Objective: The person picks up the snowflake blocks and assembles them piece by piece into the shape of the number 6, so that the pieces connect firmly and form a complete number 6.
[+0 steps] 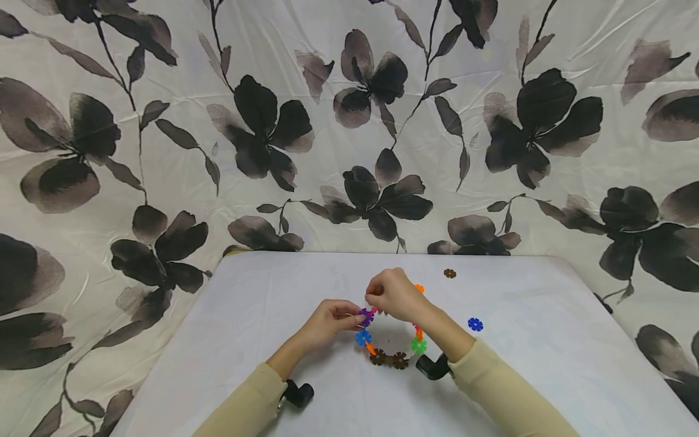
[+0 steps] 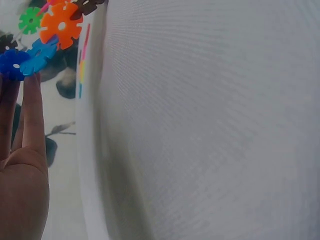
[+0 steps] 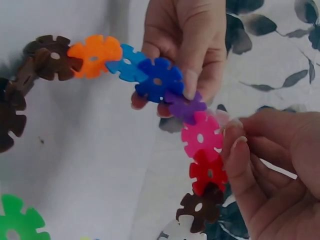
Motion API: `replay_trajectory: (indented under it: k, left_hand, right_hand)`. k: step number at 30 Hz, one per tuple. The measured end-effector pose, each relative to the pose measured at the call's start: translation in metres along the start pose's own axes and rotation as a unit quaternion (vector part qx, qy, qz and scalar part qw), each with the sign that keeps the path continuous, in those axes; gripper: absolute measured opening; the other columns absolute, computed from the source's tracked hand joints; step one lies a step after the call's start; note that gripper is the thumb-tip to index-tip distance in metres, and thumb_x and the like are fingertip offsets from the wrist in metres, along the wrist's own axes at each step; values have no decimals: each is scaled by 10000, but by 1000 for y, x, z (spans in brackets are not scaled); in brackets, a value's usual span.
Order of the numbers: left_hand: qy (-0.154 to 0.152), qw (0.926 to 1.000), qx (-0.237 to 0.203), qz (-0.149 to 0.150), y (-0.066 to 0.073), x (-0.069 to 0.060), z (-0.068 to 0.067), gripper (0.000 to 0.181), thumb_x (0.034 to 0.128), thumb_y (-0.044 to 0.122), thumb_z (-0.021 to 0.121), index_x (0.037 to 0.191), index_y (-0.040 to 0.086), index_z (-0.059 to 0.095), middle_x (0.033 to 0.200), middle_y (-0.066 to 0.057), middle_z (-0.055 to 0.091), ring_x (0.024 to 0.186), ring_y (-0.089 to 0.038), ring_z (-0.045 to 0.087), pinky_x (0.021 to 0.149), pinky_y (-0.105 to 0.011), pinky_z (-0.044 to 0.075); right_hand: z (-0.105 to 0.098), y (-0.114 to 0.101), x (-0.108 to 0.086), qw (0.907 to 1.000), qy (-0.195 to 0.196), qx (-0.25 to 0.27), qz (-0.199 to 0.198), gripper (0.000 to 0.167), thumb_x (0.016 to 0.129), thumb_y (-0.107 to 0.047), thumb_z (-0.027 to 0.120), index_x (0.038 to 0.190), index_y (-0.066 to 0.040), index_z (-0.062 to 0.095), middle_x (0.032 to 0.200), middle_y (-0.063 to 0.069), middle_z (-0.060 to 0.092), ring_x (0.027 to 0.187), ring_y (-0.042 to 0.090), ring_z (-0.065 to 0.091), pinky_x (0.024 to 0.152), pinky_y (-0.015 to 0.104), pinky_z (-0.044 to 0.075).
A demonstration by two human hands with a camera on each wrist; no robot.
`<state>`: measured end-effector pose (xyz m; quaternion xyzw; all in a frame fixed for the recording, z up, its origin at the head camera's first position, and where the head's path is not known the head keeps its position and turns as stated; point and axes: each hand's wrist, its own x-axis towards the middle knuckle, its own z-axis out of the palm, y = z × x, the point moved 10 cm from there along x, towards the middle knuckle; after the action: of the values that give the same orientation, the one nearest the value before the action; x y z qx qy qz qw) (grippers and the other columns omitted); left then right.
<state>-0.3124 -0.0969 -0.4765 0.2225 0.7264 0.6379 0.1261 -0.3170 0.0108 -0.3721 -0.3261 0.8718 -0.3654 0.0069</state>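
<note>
Notched flower-shaped discs are linked in a chain that curves into a ring above the white table. In the right wrist view, my left hand [image 3: 187, 40] pinches the chain at the purple disc [image 3: 186, 106], beside the dark blue disc [image 3: 159, 80]. My right hand [image 3: 285, 165] pinches the edge of the pink disc [image 3: 200, 136], where a pale piece partly shows; red and brown discs hang below. Both hands, left [image 1: 327, 323] and right [image 1: 397, 294], are close together at the ring's upper left in the head view. The left wrist view shows fingers [image 2: 34, 120] under blue discs.
A loose brown disc [image 1: 449, 274] lies near the back of the table [image 1: 284, 285], and a loose blue disc [image 1: 475, 324] lies right of the ring. Black devices [image 1: 299, 394] are at both wrists. Behind the table hangs a flower-patterned cloth [image 1: 306, 36].
</note>
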Motion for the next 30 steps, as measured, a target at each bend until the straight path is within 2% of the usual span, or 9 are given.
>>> replay_trajectory:
  k: [4,7,10,13,17,20,24,30]
  left_hand:
    - [-11,10000,1,-29,0,1,1,209,991,65,674,1148,-68,708,1090,-204,748,1033,-375,725,895,-391,593]
    - [-2,10000,16,-49,-1,2,2,208,992,64,672,1153,-61,711,1094,-193,752,1039,-350,727,899,-392,592]
    - [9,10000,21,-65,-1,1,1,206,990,63,674,1153,-59,712,1094,-191,753,1040,-346,728,899,-391,591]
    - [4,10000,3,-52,-1,1,1,209,990,63,674,1151,-65,709,1093,-198,751,1041,-373,724,901,-392,591]
    - [10,10000,-12,-39,-1,1,1,205,989,58,673,1143,-72,709,1085,-205,749,1018,-357,731,900,-394,592]
    - [40,10000,26,-86,-2,0,1,200,991,59,672,1140,-68,712,1080,-196,752,989,-290,743,899,-392,592]
    - [64,9998,56,-164,-3,0,0,205,994,71,671,1146,-59,714,1079,-184,756,981,-258,746,904,-391,590]
    - [26,9999,10,-154,-4,0,2,219,995,73,670,1166,-57,711,1089,-186,755,1005,-280,744,909,-395,588]
  right_hand:
    - [2,1,0,9990,-412,-158,-46,131,881,-93,790,974,-1,792,800,5,745,673,77,621,610,208,550]
    - [4,3,-1,9967,-733,-345,-96,192,878,-127,804,1033,-15,790,826,-25,740,771,128,628,643,235,538]
    - [4,3,-2,9941,-916,-554,-169,196,893,-156,799,1056,-47,795,886,-28,741,898,204,654,726,299,534]
    - [3,1,-1,9925,-978,-624,-388,197,904,-179,794,1063,-63,799,967,24,743,1004,249,644,829,396,539]
    - [3,2,1,9917,-1070,-253,-669,199,919,-179,775,1072,-54,797,1061,91,748,1078,275,629,933,494,526]
    - [6,12,1,9917,-1175,199,-474,209,941,-200,752,1097,-67,793,1091,66,760,1065,239,652,899,415,560]
    - [8,23,-1,9901,-1220,678,-130,227,960,-220,731,1119,-66,786,1091,48,767,963,168,688,787,295,581]
    - [10,34,0,9858,-1174,1185,173,248,942,-215,754,1097,-23,779,1016,44,773,863,144,709,789,322,597]
